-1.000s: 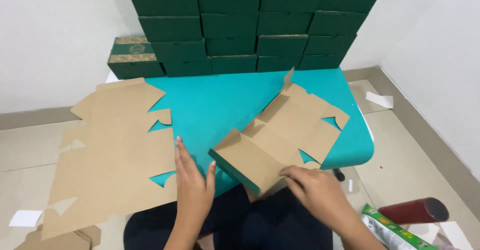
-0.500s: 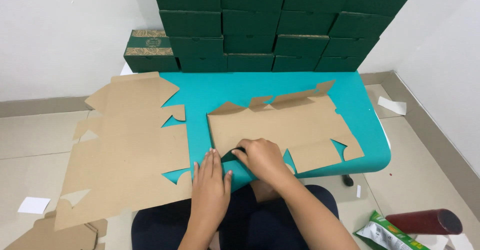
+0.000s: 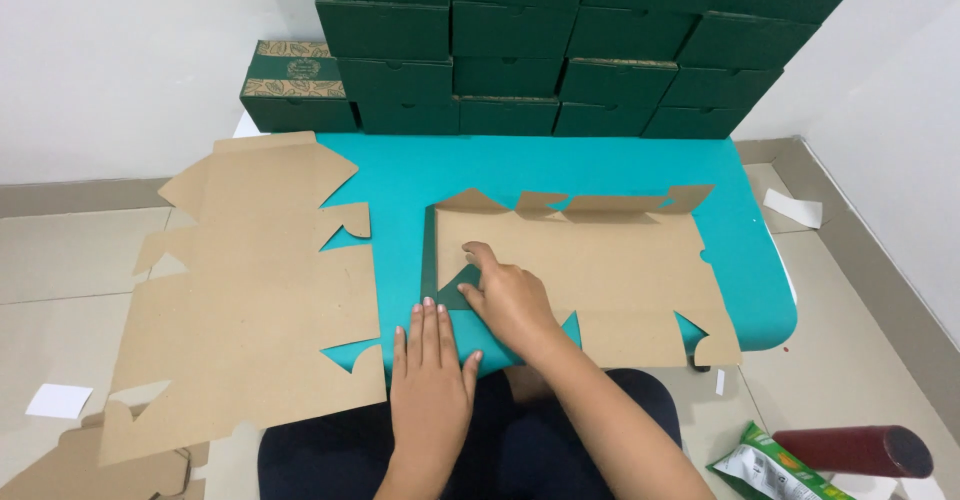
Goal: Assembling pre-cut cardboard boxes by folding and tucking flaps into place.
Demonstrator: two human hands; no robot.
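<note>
A flat brown cardboard box blank (image 3: 620, 270) lies on the teal table (image 3: 560, 165), its far flaps creased upward. Its left edge is folded over, showing a dark green strip and a green triangular flap (image 3: 455, 288). My right hand (image 3: 505, 298) lies flat on that folded corner, fingers pointing left and away, pressing the flap down. My left hand (image 3: 430, 375) rests palm down, fingers together, at the table's near edge just left of the blank. Neither hand grips anything.
A stack of flat brown blanks (image 3: 250, 290) covers the table's left side and overhangs it. Dark green finished boxes (image 3: 560, 40) are stacked along the back wall. A dark red cylinder (image 3: 850, 450) and a green packet (image 3: 770, 475) lie on the floor at right.
The blank was half folded and raised at the right; now it lies flat and square on the table. My right hand moved left onto the blank's left corner, folding the green flap over.
</note>
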